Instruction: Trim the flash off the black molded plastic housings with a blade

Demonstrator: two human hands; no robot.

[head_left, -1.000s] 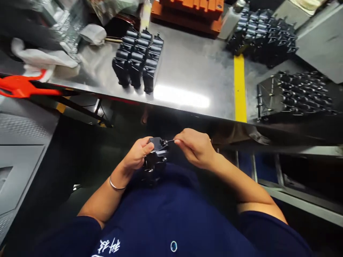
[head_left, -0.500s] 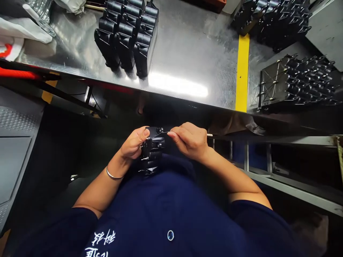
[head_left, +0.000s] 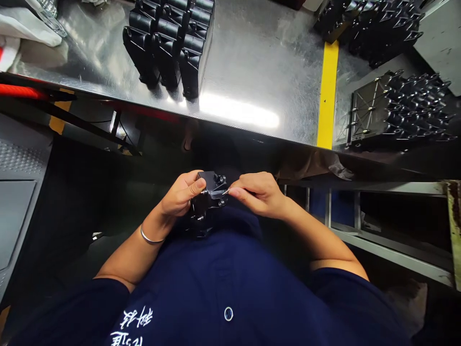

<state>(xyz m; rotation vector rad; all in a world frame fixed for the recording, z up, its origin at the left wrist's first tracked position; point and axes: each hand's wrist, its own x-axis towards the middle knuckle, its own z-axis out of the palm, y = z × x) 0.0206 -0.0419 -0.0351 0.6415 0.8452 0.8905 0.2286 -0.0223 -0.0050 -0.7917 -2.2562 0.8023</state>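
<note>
My left hand (head_left: 183,193) is closed on a black moulded plastic part (head_left: 211,179), its thumb lying on the top face. The part is held just in front of my body, below the table edge, with round bosses and ribs facing right. In my right hand (head_left: 260,194) a thin metal-tipped tool (head_left: 225,192) is pinched between thumb and forefinger. Its tip meets, or nearly meets, the right edge of the part. The rest of the tool is hidden by the hand, so its exact kind does not show.
Across the front runs a metal table (head_left: 248,72) with a strip of yellow tape (head_left: 327,96). Rows of black parts (head_left: 169,48) stand on its left half. More black parts (head_left: 399,105) are stacked at the right. White cloth (head_left: 25,26) lies far left; a metal frame (head_left: 392,254) stands lower right.
The black part has turned in my left hand, showing more of its top face. My right hand has moved slightly right and down, and the tool's pale rear end is out of sight.
</note>
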